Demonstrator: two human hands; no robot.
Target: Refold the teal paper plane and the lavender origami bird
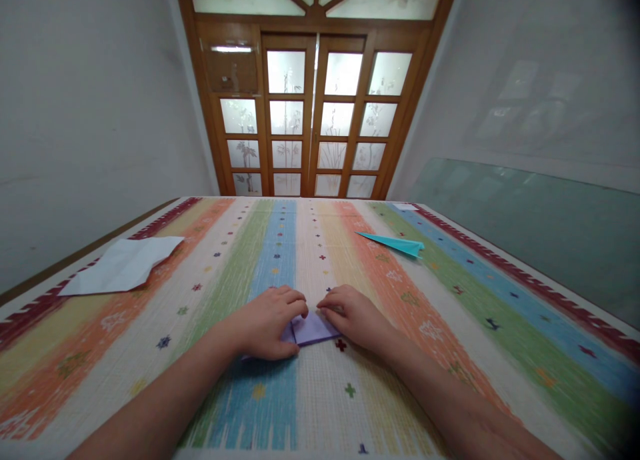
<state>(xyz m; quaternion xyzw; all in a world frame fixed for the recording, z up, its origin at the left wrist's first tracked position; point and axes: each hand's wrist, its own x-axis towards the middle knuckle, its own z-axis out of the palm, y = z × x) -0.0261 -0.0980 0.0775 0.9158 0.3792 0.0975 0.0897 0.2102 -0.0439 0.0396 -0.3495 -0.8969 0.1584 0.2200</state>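
Both hands on the purple paper (313, 329), near edge of the counter (500, 300), centre, on the blue/cream stripes of the striped cloth (225, 260).

Grip state: your left hand (267, 323) is flat-ish on the paper's left part, fingers curled down, pressing, not pinching. Your right hand (355, 317) presses the right part w/ fingertips bent in toward the middle. Neither hand lifts the sheet; both pin it to the cloth.

Step looks like creasing a fold along the centre line. To do it well, imo: keep one hand as anchor, run the other's fingertip along the crease from the middle out, check edges line up before you flatten hard. Cloth is soft, so press firmly or the crease stays weak.

Orientation: the visible bit shows a point aimed away from you, toward the door (315, 113), centre crease running near-far. Long axis: prob. near-far too, but can't tell for sure, hands cover most of it.

Other stuff: teal paper plane (397, 244) far right, nose pointing left and away; creased white sheet (123, 267) far left. Both well apart from your hands.
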